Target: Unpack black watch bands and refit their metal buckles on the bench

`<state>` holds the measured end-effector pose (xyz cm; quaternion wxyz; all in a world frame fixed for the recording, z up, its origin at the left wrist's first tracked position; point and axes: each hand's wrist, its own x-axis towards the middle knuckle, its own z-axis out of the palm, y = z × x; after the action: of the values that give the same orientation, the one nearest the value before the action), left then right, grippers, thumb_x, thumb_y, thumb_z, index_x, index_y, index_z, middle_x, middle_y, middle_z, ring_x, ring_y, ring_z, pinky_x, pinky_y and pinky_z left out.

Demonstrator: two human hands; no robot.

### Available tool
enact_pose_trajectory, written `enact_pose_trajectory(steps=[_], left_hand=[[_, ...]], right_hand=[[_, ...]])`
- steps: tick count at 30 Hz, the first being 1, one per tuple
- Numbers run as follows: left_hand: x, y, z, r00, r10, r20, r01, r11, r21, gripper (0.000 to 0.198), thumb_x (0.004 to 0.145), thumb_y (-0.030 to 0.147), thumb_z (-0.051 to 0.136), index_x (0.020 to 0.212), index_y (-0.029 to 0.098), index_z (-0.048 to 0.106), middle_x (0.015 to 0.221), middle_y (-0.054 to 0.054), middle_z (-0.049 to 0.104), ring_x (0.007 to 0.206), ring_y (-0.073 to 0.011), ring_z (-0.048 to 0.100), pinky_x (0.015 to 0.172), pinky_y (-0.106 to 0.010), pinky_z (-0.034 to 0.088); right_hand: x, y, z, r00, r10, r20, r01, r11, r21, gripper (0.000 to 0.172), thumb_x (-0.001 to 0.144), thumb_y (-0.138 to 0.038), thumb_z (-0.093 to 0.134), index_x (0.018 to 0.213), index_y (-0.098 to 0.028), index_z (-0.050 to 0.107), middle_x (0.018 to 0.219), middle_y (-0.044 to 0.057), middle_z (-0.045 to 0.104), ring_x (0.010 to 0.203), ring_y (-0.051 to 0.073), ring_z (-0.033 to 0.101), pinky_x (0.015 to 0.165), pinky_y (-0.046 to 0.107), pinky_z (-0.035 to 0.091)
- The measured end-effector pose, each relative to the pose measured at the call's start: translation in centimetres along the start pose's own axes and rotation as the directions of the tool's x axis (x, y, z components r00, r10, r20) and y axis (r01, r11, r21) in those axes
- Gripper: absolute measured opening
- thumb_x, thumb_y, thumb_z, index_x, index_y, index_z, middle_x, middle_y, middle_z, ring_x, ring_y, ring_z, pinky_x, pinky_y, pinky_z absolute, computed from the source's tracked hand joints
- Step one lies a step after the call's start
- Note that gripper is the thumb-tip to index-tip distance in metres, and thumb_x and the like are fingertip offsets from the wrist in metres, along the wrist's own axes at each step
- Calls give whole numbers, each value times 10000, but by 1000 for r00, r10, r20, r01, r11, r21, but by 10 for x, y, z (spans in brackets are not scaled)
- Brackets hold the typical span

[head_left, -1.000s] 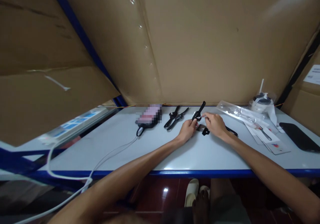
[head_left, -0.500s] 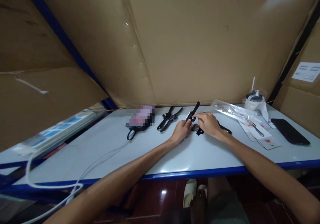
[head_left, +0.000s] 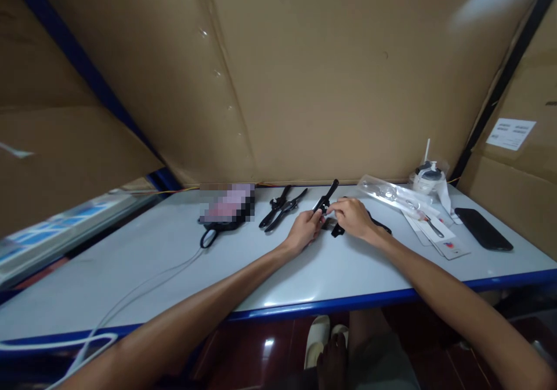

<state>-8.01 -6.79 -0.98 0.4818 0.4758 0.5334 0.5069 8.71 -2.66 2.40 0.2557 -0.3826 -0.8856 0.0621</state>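
A black spokeshave [head_left: 331, 190] with a bright metal middle is tilted up in my left hand [head_left: 303, 230], whose fingers close around its lower end. My right hand [head_left: 353, 219] has its fingertips at the middle of this tool, by a small knob; the exact grip is too small to see. Under and beside my right hand lie a small black part [head_left: 337, 230], a flat metal piece [head_left: 329, 224] and a black handle [head_left: 380, 223], partly covered. Two more black spokeshaves, one on the left [head_left: 275, 206] and one beside it [head_left: 286, 209], rest on the table left of my hands.
A pink-screened device [head_left: 230, 204], partly pixelated, lies on the white table [head_left: 165, 262] with a cable. To the right are clear plastic packaging [head_left: 385, 191], printed cards [head_left: 452, 246], a lidded cup [head_left: 429, 175] and a dark phone [head_left: 483, 229]. Cardboard [head_left: 304, 76] stands behind.
The view has shifted slightly, so the table's things appear further left. Both hands stay at the same spokeshave, in nearly the same pose.
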Motion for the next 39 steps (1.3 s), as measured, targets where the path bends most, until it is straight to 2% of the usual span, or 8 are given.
enact_pose_trajectory(steps=[11, 16, 22, 25, 28, 31, 34, 39], left_hand=[[-2, 4, 0, 1000, -17, -7, 17, 1000, -7, 330, 1001, 411, 542, 756, 192, 514, 489, 98, 341, 335, -67, 288, 309, -193, 185], [-2, 3, 0, 1000, -5, -2, 5, 999, 41, 329, 989, 403, 559, 739, 193, 509, 495, 91, 360, 338, -68, 300, 307, -195, 199], [-3, 2, 0, 1000, 11, 8, -11, 999, 41, 349, 960, 444, 604, 742, 184, 525, 494, 99, 346, 339, -60, 305, 315, -192, 196], [-2, 2, 0, 1000, -3, 15, 3, 1000, 22, 363, 950, 476, 615, 755, 181, 532, 495, 104, 343, 336, -58, 296, 313, -194, 187], [-2, 1, -1, 1000, -2, 18, 1, 1000, 27, 371, 937, 492, 628, 757, 181, 533, 498, 102, 351, 338, -59, 300, 314, -197, 187], [-1, 0, -1, 1000, 11, 14, -11, 999, 41, 368, 947, 490, 609, 763, 181, 533, 489, 103, 346, 337, -62, 298, 316, -198, 195], [-1, -1, -1, 1000, 17, 4, -17, 998, 56, 371, 952, 502, 598, 779, 180, 537, 487, 105, 342, 337, -63, 299, 317, -196, 197], [0, -3, -2, 1000, 25, 7, -26, 996, 80, 374, 944, 525, 607, 832, 173, 550, 503, 106, 349, 344, -62, 312, 318, -191, 195]], right_hand=[[-1, -5, -3, 997, 72, -26, -72, 997, -22, 372, 966, -97, 492, 1167, -233, 773, 1182, 52, 791, 1092, 219, 720, 913, 284, 493], [-2, -6, 0, 999, 19, -50, -17, 999, 47, 401, 969, -100, 497, 1244, -246, 750, 1178, 49, 785, 1073, 202, 709, 909, 268, 481], [-2, -5, -1, 999, 33, -3, -33, 999, 34, 378, 938, -73, 488, 1038, -224, 821, 1049, 53, 782, 959, 193, 707, 848, 259, 477], [-2, -4, -2, 997, 78, -27, -77, 997, 25, 395, 941, -83, 493, 1134, -226, 806, 1102, 58, 780, 1001, 204, 706, 863, 269, 479], [-2, -3, -2, 999, 34, -30, -32, 998, 52, 441, 950, -74, 482, 1223, -248, 781, 1107, 49, 778, 1001, 192, 703, 876, 263, 478], [-1, -1, 0, 1000, -25, -6, 26, 998, 53, 438, 954, -64, 469, 1159, -254, 807, 1067, 43, 778, 986, 184, 701, 875, 256, 479], [-1, 0, 1, 999, 33, 0, -33, 999, 9, 407, 953, -83, 484, 1113, -244, 821, 1089, 56, 779, 1012, 200, 704, 878, 267, 486], [-3, -2, -2, 999, 48, -4, -48, 999, 6, 473, 954, -90, 484, 1297, -272, 754, 1152, 59, 776, 1040, 205, 702, 898, 279, 491]])
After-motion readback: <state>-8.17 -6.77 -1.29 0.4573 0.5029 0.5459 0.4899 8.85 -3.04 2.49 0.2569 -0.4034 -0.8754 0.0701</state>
